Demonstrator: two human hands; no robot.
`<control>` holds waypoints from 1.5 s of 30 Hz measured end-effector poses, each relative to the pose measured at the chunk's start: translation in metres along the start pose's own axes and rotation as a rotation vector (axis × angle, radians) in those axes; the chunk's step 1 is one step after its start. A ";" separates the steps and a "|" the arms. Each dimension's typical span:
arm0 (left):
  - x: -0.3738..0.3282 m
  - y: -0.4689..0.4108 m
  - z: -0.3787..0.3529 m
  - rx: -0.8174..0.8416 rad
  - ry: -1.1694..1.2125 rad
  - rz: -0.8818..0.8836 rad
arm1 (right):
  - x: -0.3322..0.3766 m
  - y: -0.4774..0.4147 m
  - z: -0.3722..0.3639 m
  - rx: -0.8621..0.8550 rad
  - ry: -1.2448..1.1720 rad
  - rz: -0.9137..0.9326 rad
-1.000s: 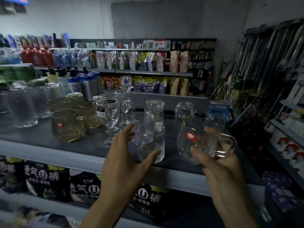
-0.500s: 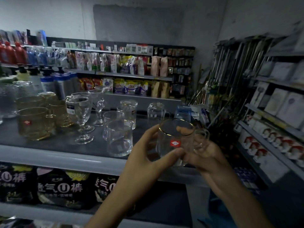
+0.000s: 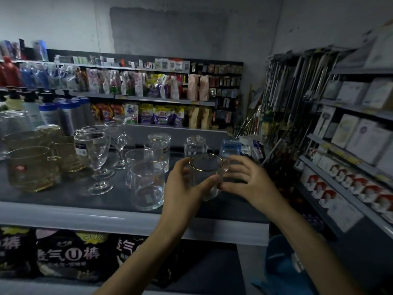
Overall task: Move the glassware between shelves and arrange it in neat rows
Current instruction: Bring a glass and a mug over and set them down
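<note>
A clear glass mug with a gold rim [image 3: 205, 169] is upright over the right part of the grey shelf [image 3: 106, 218]. My left hand [image 3: 182, 188] grips its left side, thumb across the front. My right hand [image 3: 248, 182] holds its right side by the handle. Whether its base touches the shelf I cannot tell. To the left stand plain tumblers [image 3: 147, 185], stemmed goblets [image 3: 94, 154] and amber mugs [image 3: 32, 167] in loose rows. A small clear mug [image 3: 195, 145] stands behind.
A blue box [image 3: 230, 146] lies at the shelf's far right end. Dark packets [image 3: 68, 254] fill the shelf below. Racks of boxed goods [image 3: 350, 173] line the right side, with metal poles [image 3: 287, 92] behind. Stocked store shelves [image 3: 148, 90] run across the back.
My left hand left the tumbler and took the mug's left side. Both hands turned the mug upright and lowered it toward the shelf. The view shifted right.
</note>
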State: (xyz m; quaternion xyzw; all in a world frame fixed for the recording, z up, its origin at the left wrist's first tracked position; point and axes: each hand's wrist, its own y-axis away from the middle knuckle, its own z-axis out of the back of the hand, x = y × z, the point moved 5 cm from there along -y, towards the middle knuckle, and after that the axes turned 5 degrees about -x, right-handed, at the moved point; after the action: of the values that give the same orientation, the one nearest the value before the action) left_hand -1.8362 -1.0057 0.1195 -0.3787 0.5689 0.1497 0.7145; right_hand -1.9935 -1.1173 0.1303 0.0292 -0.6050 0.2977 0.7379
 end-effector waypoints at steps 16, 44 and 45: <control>0.029 -0.072 -0.030 -0.131 -0.044 0.108 | -0.026 -0.082 -0.039 -0.002 0.144 -0.007; 0.020 -0.040 -0.040 -0.100 -0.147 0.200 | -0.033 -0.057 -0.016 0.261 0.205 -0.098; 0.015 -0.029 -0.037 -0.115 -0.175 0.203 | -0.026 -0.047 -0.010 0.278 0.189 -0.087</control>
State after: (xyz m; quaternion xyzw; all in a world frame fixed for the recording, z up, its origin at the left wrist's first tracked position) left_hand -1.8387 -1.0544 0.1142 -0.3452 0.5303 0.2861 0.7196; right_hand -1.9651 -1.1625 0.1189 0.1293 -0.4841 0.3477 0.7925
